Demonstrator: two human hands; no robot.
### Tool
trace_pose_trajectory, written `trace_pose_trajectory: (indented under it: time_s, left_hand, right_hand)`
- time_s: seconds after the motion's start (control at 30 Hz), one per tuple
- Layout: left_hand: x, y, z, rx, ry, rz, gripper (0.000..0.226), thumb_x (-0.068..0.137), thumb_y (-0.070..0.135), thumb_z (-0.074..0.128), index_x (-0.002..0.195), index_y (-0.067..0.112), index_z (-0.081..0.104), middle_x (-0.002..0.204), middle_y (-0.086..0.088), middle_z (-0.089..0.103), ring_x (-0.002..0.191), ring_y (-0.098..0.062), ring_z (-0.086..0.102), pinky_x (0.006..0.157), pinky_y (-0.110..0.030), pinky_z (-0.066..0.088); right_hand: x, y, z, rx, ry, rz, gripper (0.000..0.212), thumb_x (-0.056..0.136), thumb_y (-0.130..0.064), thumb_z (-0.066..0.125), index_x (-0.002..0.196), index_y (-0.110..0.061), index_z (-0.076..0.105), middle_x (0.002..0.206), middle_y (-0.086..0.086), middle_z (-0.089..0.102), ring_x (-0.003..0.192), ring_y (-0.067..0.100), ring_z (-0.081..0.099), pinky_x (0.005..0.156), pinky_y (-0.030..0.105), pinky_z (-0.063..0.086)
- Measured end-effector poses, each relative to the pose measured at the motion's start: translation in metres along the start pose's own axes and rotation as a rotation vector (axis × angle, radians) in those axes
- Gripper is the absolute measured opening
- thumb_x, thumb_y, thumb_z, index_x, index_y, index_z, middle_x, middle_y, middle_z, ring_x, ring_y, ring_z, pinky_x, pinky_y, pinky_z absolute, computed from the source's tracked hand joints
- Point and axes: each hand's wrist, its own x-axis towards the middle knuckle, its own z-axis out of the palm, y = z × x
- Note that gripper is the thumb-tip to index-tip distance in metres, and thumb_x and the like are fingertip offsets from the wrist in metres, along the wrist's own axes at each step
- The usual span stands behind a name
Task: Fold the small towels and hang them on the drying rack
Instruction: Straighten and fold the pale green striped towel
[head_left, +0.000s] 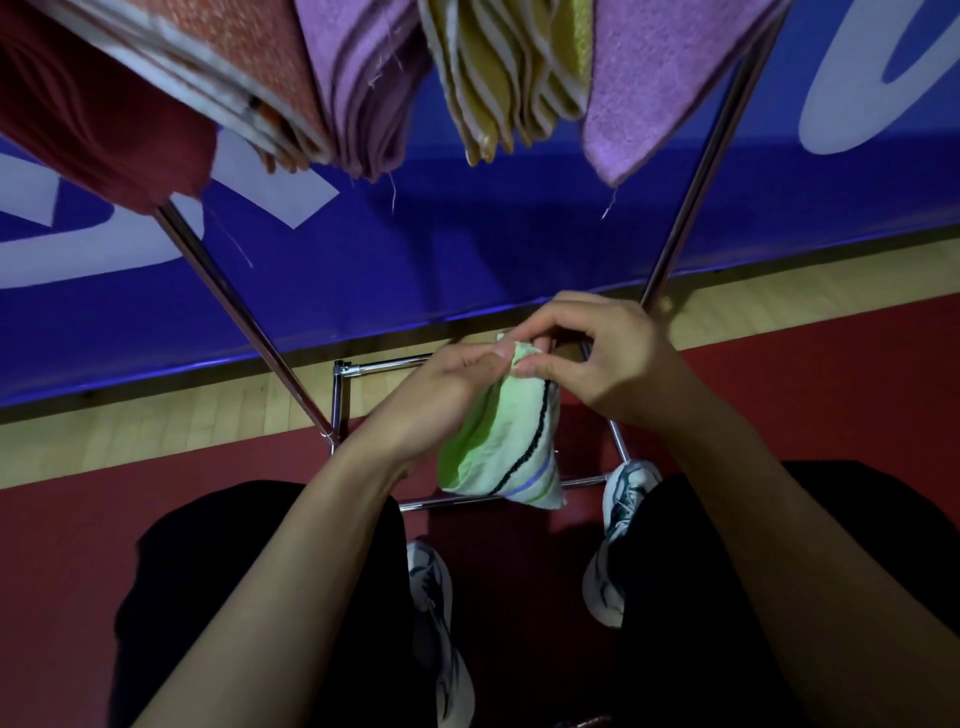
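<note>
A small light-green towel (506, 441) with black and purple stripes hangs folded below my hands, in front of my body. My left hand (441, 389) pinches its top edge from the left. My right hand (597, 358) pinches the same top edge from the right, fingers curled over it. Above, the chrome drying rack (218, 280) carries several folded towels: a dark red one (104, 119), an orange one (234, 67), a purple striped one (363, 93), a yellow-and-white one (514, 78) and a plain purple one (660, 88).
The rack's slanted legs (691, 202) run down to a square chrome base frame (395, 366) on the floor by my white shoes (436, 623). A blue banner wall (467, 249) stands behind, with wooden floor and red mat below.
</note>
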Motion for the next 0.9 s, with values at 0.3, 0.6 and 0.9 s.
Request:
trace_pose_trajectory:
  time_s: [0.3, 0.6, 0.9]
  left_hand:
    - [0.003, 0.006, -0.007, 0.432, 0.048, 0.202, 0.033, 0.112, 0.024, 0.044, 0.088, 0.008, 0.059, 0.08, 0.0, 0.051, 0.077, -0.013, 0.046, 0.073, -0.035, 0.037]
    - [0.002, 0.008, -0.012, 0.708, -0.025, 0.37, 0.026, 0.109, 0.009, 0.051, 0.117, 0.017, 0.074, 0.105, 0.036, 0.065, 0.097, 0.024, 0.056, 0.084, -0.005, 0.039]
    - [-0.007, 0.013, -0.006, 0.689, 0.06, 0.417, 0.022, 0.111, 0.018, 0.048, 0.105, 0.025, 0.069, 0.087, 0.025, 0.07, 0.08, 0.014, 0.056, 0.072, -0.015, 0.042]
  right_hand:
    - [-0.001, 0.005, 0.003, 0.002, 0.049, 0.008, 0.019, 0.08, -0.02, 0.086, 0.094, -0.015, 0.074, 0.108, 0.0, 0.06, 0.096, 0.009, 0.062, 0.088, 0.017, 0.046]
    - [-0.006, 0.004, 0.002, 0.227, -0.011, 0.113, 0.015, 0.087, -0.014, 0.08, 0.097, -0.016, 0.07, 0.104, -0.003, 0.078, 0.102, 0.014, 0.073, 0.095, 0.044, 0.057]
    - [-0.002, 0.001, 0.003, 0.279, 0.014, 0.174, 0.02, 0.085, -0.015, 0.083, 0.102, -0.016, 0.073, 0.097, -0.004, 0.076, 0.09, 0.009, 0.072, 0.083, 0.027, 0.058]
